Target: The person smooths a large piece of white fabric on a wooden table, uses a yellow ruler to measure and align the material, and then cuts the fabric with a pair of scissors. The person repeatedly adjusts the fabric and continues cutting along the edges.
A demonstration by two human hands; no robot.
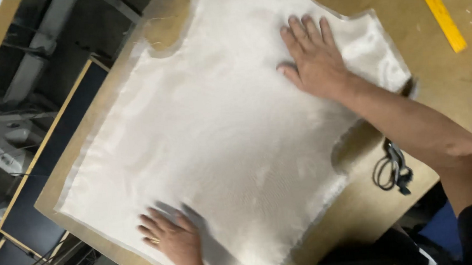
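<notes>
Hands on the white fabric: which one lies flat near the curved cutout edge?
The right hand, fingers spread flat near the upper cutout of the fabric. The left hand presses near the bottom edge instead.

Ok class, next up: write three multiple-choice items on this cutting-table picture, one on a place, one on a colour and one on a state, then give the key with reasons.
1. Where do the black scissors lie?
A. On top of the white fabric
B. On the bare table beside the fabric
C. In a hand

2. What colour is the ruler?
A. Yellow
B. Red
C. Blue

3. How are the left hand and right hand placed?
A. Both clenched in fists
B. One lifted clear of the fabric
C. Both open and flat on the fabric

Key:
1 B, as they sit on the brown board just off the fabric's edge.
2 A, as the strip at the upper right is yellow.
3 C, as the fingers of both are spread, palms down on the cloth.
</notes>
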